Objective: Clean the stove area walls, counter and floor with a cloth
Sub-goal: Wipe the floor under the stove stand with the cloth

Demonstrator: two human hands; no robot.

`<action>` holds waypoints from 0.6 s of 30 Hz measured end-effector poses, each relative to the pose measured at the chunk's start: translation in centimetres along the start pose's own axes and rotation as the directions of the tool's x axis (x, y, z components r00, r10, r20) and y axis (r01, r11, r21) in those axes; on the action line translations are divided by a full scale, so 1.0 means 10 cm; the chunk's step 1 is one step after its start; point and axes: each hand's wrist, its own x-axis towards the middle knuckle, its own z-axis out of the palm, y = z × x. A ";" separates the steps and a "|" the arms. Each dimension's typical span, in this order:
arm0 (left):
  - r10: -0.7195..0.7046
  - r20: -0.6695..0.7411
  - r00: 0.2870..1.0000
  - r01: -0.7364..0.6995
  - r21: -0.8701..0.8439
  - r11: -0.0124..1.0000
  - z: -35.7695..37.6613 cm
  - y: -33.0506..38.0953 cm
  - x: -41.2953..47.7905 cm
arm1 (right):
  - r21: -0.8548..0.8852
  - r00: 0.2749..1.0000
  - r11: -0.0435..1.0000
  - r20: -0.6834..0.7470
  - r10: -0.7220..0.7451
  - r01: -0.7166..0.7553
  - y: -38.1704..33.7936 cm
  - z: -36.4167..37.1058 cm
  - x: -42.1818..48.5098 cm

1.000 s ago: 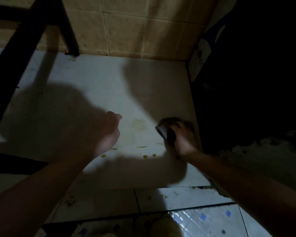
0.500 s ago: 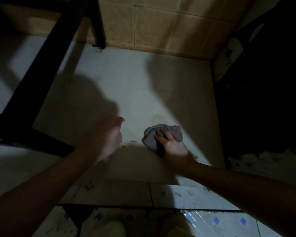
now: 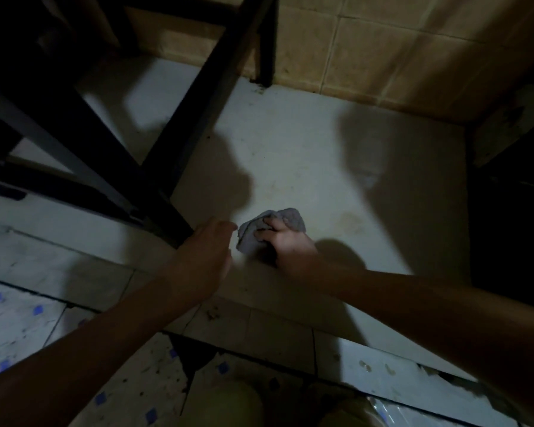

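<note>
1. Grey and bunched, the cloth [image 3: 250, 238] lies on the pale floor [image 3: 305, 167], in the lit patch some way out from the tan tiled wall [image 3: 367, 50].
2. The right hand [image 3: 285, 241] sits on top of it. Its fingers [image 3: 270, 224] are curled over the folds, gripping them and pressing them to the floor.
3. The left hand [image 3: 204, 257] is just beside the cloth on its left, fingers loosely bent and holding nothing. I cannot tell whether it touches the floor.
4. A black frame [image 3: 198, 103] stands to the left of that hand, with one leg planted at the foot of the wall.
5. A faint brownish stain [image 3: 350, 218] marks the floor to the right of the cloth, apart from it.
6. Nearer the person lie speckled tiles with small blue diamonds [image 3: 22, 318], one with a dark broken gap.
7. The far right is too dark to make out.
</note>
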 end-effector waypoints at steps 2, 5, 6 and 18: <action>-0.007 -0.013 1.000 0.006 -0.021 1.000 -0.05 0.01 -0.01 | 0.022 0.999 0.998 -0.003 -0.053 0.053 -0.09 0.02 0.09; 0.013 -0.020 1.000 -0.013 -0.025 1.000 -0.09 0.05 -0.01 | 0.088 0.992 0.989 -0.045 -0.119 0.122 -0.12 -0.03 0.08; 0.024 -0.026 0.999 -0.024 -0.026 0.999 -0.08 0.07 0.01 | 0.096 0.990 0.986 -0.048 -0.136 0.140 -0.08 -0.05 0.06; 0.033 -0.088 0.996 -0.051 -0.213 0.976 -0.03 0.63 0.51 | 0.042 0.998 0.997 -0.027 -0.065 0.066 0.66 -0.03 -0.73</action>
